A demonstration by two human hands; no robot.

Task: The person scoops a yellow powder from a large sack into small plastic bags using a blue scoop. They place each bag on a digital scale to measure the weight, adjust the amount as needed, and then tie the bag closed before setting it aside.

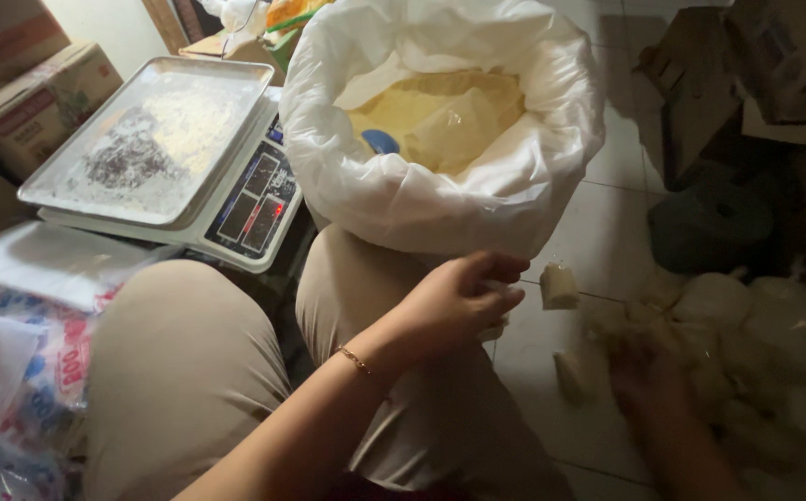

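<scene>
My left hand, with a thin gold bracelet at the wrist, is curled over my knee. Its fingers pinch a small whitish plastic bag, most of it hidden by the fingers. My right hand is blurred and low at the right. It rests on a pile of small filled bags on the tiled floor; its grip is unclear. One small filled bag stands alone between the hands. Just beyond my knees stands a large white sack, open, holding yellowish powder and a blue scoop.
A digital scale with a powder-dusted metal tray sits to the left of the sack. Clear plastic sheets and printed packets lie at my left. Cardboard boxes stand behind the scale, more boxes at the far right.
</scene>
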